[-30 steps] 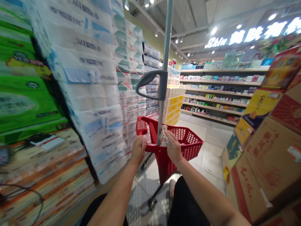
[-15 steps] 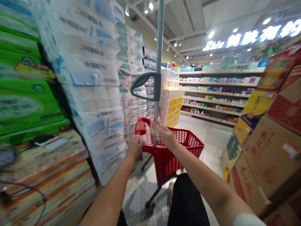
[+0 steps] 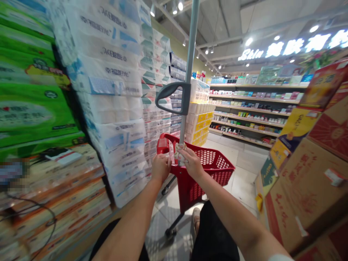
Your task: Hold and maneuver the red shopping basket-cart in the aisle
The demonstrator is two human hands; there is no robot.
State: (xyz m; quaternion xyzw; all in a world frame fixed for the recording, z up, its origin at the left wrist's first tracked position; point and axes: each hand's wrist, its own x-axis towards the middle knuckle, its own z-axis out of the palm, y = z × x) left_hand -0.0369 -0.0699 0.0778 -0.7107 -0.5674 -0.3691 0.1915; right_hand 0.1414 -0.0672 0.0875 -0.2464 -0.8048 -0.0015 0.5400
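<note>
A floral, soft-looking cloth [image 3: 180, 153] is in the right hand [image 3: 191, 162], with the fingers bent over it. The hand presses it on the low part of a tall, round, grey pole [image 3: 192, 47]. The left hand [image 3: 161, 168] is curled into a fist on the left part of a shiny red plastic push bar [image 3: 174, 169]. That bar is at the near end of a red plastic basket cart with little holes in its sides [image 3: 214, 165], and the pole stands up just by it. So the 2 hands are near each other but apart.

The cloth should be light and floppy. It can't break, but it may bunch up or slip, so it is best held flat under the fingers. The pole looks hard, stiff and smooth, so a hand could slide on it. Its dark grey loop grip [image 3: 185, 98], above the hands, looks like a good place to hold.

The cart looks stiff and not too heavy. It has small wheels [image 3: 170, 232], so a push may make it roll or turn. The push bar is the best place to keep it steady.
</note>
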